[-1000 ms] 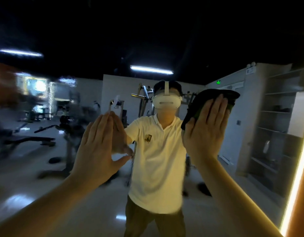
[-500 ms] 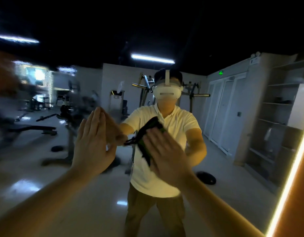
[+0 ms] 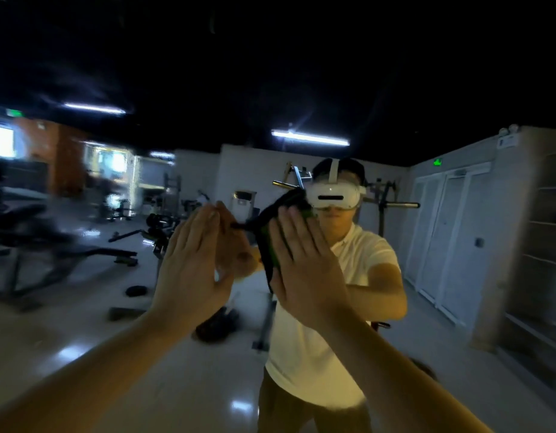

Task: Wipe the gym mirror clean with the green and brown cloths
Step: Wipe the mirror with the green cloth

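The gym mirror (image 3: 83,323) fills the view and reflects a dim gym. My right hand (image 3: 305,270) presses a dark cloth with a green face (image 3: 266,245) flat against the glass at centre, fingers spread and pointing up. The cloth bunches out above and to the left of my fingers. My left hand (image 3: 189,270) lies flat on the glass just left of it, fingers together, touching its own reflection, with no cloth visible under it. No brown cloth can be made out.
My reflection in a white shirt (image 3: 348,307) and a white headset stands behind my hands. Reflected weight benches (image 3: 67,251) and machines lie to the left, white doors (image 3: 448,239) and shelves (image 3: 545,245) to the right.
My right hand swept the cloth from the upper right down to the centre, then up and slightly left beside my left hand. My left hand stayed flat on the glass.
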